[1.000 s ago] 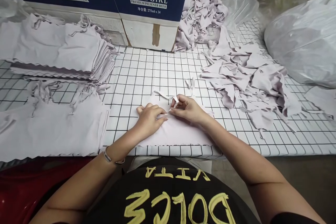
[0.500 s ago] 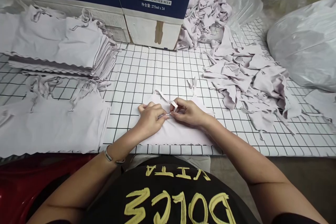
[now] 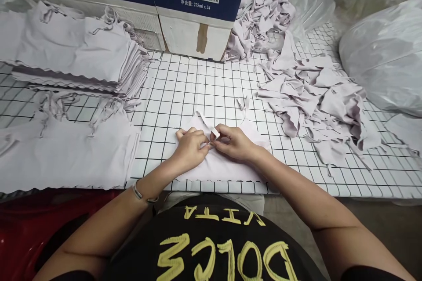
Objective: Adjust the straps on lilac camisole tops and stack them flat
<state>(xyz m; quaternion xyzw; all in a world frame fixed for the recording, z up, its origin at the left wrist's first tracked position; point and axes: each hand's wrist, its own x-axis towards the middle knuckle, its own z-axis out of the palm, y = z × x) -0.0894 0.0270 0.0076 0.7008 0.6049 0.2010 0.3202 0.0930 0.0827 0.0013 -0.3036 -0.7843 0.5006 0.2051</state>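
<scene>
Where the left of the frame begins, smooth pale fabric tops with thin curled straps lie in an upper stack (image 3: 75, 50) of many wavy-edged layers and a lower stack (image 3: 69, 151) just below it. A red glossy surface (image 3: 49, 224) shows at lower left. Behind, at the upper left and centre, stands a blue-and-white cardboard box (image 3: 198, 13) printed BLUE GIRL. At centre, on the table (image 3: 178, 83) with its white, black-gridded cover, a pale garment (image 3: 227, 169) lies flat under both hands. The left hand (image 3: 191, 147), fingertips pressed together, pinches its strap (image 3: 205, 120) area; the right hand (image 3: 232, 140), touching it, grips a small folded white end of strap. Toward the right, crumpled fabric pieces (image 3: 313, 92) spread loosely, and a translucent plastic bag (image 3: 385, 57) bulges at the upper right.
</scene>
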